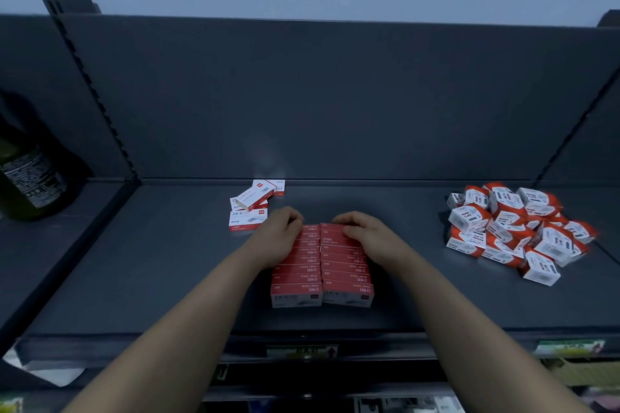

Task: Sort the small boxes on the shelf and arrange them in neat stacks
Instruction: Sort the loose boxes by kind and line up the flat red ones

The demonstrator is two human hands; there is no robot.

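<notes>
Hands: our left hand (280, 238) and right hand (367, 240) curl over the far ends of 2 red box rows (335, 273).
Handling: we judge them light, stiff card; press the row ends.

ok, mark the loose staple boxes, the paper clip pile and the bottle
loose staple boxes (248, 220), head view, top face of the nearest box
paper clip pile (469, 218), head view, a white box face
bottle (33, 184), head view, its label

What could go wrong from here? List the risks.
The left hand and right hand grip only the far end of the two rows of red boxes; the near boxes could slide out of line.
The loose white boxes lie close behind the left hand; a nudge may scatter them.
</notes>
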